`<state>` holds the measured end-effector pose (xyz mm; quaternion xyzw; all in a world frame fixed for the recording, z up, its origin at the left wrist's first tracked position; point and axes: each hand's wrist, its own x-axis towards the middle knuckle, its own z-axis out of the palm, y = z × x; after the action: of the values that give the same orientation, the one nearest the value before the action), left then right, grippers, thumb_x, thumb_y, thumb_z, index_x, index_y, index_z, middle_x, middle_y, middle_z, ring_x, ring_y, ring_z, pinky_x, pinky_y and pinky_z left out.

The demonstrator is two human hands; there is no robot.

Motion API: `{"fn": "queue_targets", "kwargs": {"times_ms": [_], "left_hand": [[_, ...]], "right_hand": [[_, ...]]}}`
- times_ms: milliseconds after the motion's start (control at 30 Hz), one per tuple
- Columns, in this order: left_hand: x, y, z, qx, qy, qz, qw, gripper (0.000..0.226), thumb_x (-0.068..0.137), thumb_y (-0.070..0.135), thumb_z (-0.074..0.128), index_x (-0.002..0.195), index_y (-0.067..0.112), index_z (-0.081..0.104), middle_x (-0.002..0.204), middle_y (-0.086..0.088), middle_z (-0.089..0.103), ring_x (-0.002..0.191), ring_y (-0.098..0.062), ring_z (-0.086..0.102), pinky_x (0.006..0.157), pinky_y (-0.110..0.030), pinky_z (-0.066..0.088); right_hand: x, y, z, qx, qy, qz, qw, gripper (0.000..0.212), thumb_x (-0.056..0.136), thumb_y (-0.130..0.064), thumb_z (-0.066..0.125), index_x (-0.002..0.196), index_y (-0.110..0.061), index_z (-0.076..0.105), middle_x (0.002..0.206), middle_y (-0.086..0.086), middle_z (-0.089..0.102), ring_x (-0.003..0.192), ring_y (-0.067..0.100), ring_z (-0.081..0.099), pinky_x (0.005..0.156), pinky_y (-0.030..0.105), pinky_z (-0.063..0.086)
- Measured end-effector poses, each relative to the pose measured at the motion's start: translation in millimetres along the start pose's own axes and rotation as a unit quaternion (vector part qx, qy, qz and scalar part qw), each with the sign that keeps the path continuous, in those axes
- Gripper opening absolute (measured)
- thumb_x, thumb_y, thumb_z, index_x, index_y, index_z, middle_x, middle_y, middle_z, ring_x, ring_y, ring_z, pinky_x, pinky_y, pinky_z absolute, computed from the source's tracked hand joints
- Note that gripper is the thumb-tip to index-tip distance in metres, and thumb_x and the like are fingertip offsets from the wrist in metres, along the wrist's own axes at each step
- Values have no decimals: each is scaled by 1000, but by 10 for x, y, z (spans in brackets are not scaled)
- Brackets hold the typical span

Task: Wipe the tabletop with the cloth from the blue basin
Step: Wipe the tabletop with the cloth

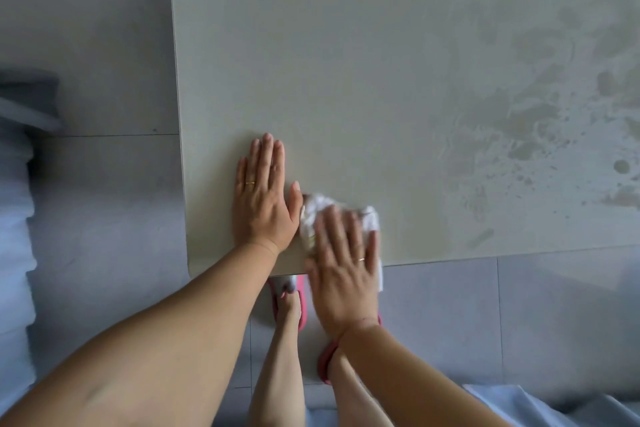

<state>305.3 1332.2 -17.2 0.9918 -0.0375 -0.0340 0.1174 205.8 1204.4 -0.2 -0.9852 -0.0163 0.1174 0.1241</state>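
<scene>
A pale grey tabletop [346, 62] fills the upper middle and right of the view. My left hand [265, 198] lies flat on it near the front left corner, fingers together and holding nothing. My right hand [346, 263] presses a crumpled white cloth [320, 206] against the table's front edge, palm down, and looks blurred. The cloth shows beyond my fingers and hangs a little over the edge at the right. Wet streaks and patches [526, 135] cover the right part of the tabletop. The blue basin is not in view.
The table's left edge [178, 114] and front edge [485, 255] border a grey tiled floor [104, 201]. My feet in pink slippers [289, 302] stand under the front edge. Pale fabric or bedding [15, 218] lies along the far left.
</scene>
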Motion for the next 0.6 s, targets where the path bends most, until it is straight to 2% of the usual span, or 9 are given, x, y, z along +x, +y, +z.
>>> {"fn": "queue_targets", "kwargs": {"times_ms": [100, 167, 300, 367, 433, 467, 500, 533, 600], "left_hand": [[-2, -9, -3, 2, 2, 5, 1000, 62, 91, 31, 33, 146, 2, 30, 154, -17, 26, 144, -31, 22, 118, -43, 16], [-6, -9, -6, 2, 3, 4, 1000, 63, 92, 32, 33, 147, 3, 29, 155, -16, 25, 145, -30, 21, 118, -42, 15], [-12, 6, -11, 2, 3, -1, 1000, 63, 92, 33, 32, 147, 3, 29, 155, -16, 24, 145, -30, 21, 118, -42, 14], [-9, 17, -14, 7, 4, -6, 1000, 65, 91, 34, 31, 147, 2, 28, 156, -16, 24, 145, -29, 21, 118, -42, 14], [-13, 25, -4, 17, -2, -8, 1000, 67, 90, 36, 30, 148, 3, 26, 156, -15, 22, 145, -29, 20, 118, -42, 13], [-15, 29, 3, 22, -6, -10, 1000, 67, 90, 37, 29, 148, 3, 25, 157, -15, 21, 145, -29, 19, 118, -42, 12], [-19, 30, 8, 26, -10, -13, 1000, 68, 90, 37, 28, 149, 3, 24, 157, -15, 20, 146, -28, 18, 118, -43, 12], [-22, 30, 11, 32, -13, -15, 999, 68, 90, 37, 28, 149, 3, 23, 157, -15, 19, 146, -29, 18, 118, -43, 12], [-18, 41, 10, 40, -18, -15, 999, 68, 90, 37, 26, 149, 2, 22, 157, -15, 18, 146, -29, 17, 118, -44, 12]], "right_hand": [[-80, 242, 1, -22, -19, -143, 989, 58, 93, -42, 35, 148, -23, 26, 156, -2, 20, 145, 22, 16, 115, 47, 12], [-30, 629, -101, -40, -15, -135, 990, 58, 93, -43, 34, 147, -24, 25, 155, -3, 20, 144, 20, 16, 115, 46, 13], [71, 1452, -414, -25, -8, 96, 995, 60, 93, -46, 19, 148, -26, 7, 158, -4, 6, 145, 12, -3, 117, 43, 0], [127, 1414, -425, 8, 7, 219, 976, 60, 90, -50, 8, 146, -30, -6, 158, -5, -4, 143, 11, -13, 117, 43, -7], [156, 987, -317, 34, 26, 274, 961, 62, 88, -50, 6, 144, -29, -10, 158, -3, -7, 142, 14, -17, 116, 45, -10], [122, 721, -238, 35, 31, 239, 970, 62, 89, -49, 10, 145, -27, -6, 158, -3, -5, 143, 15, -16, 115, 45, -10], [55, 477, -161, 28, 24, 168, 985, 62, 91, -46, 17, 148, -25, 1, 158, -2, -1, 144, 18, -9, 116, 46, -8], [-22, 316, -117, 17, 8, 71, 997, 61, 93, -44, 23, 149, -23, 11, 157, -2, 6, 145, 20, -1, 116, 47, -3], [-65, 427, -128, -19, -15, -106, 994, 57, 95, -43, 30, 148, -23, 23, 156, -2, 17, 145, 22, 12, 115, 48, 9]]}}
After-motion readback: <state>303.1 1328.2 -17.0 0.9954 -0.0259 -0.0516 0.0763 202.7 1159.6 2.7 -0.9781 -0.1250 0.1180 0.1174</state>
